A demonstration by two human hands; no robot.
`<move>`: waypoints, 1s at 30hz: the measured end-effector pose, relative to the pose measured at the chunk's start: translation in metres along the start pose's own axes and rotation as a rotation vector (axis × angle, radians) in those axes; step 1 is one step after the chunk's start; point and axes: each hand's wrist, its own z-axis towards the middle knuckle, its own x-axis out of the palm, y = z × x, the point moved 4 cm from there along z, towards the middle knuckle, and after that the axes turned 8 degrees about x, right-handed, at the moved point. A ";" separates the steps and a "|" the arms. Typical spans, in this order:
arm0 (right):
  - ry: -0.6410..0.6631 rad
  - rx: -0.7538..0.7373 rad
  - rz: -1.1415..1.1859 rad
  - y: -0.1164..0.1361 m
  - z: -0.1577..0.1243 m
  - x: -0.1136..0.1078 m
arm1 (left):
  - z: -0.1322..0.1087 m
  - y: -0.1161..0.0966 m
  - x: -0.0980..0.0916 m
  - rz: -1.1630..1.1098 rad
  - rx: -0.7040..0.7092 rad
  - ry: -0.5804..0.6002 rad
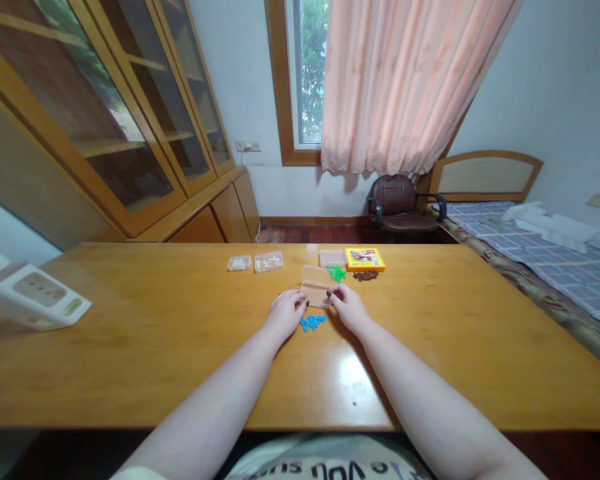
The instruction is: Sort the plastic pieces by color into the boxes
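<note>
A clear plastic box [316,293] with its lid raised at the back is held between my two hands, over the middle of the table. My left hand [286,313] is closed on its left side, thumb at the near corner. On the right side, my right hand [349,305] grips the box with its fingertips. Just in front of the box lies a small pile of blue pieces [313,323]. Behind it, to the right, is a heap of green pieces [337,274], partly hidden by the raised lid. Brown pieces [365,275] lie farther right.
A yellow printed box [365,259] stands beside another clear box [333,258] at the back. Two clear containers with pale pieces, a smaller one [239,263] and a larger one [269,262], sit back left. A white device [45,293] occupies the table's left end.
</note>
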 end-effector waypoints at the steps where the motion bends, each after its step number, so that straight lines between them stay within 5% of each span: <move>1: 0.003 0.005 -0.006 0.000 0.000 0.000 | -0.001 -0.002 0.000 0.049 0.002 0.022; 10: 0.059 -0.025 0.053 -0.005 0.002 0.006 | -0.005 -0.003 -0.025 0.114 0.032 0.082; 15: 0.075 -0.039 -0.025 -0.007 0.001 0.006 | -0.002 0.012 -0.044 0.196 0.038 0.267; 19: 0.051 -0.107 -0.155 -0.003 -0.002 0.003 | -0.004 0.018 -0.044 0.126 0.022 0.428; 30: 0.087 -0.206 -0.412 0.009 -0.005 0.004 | -0.005 0.022 -0.037 0.268 -0.005 0.536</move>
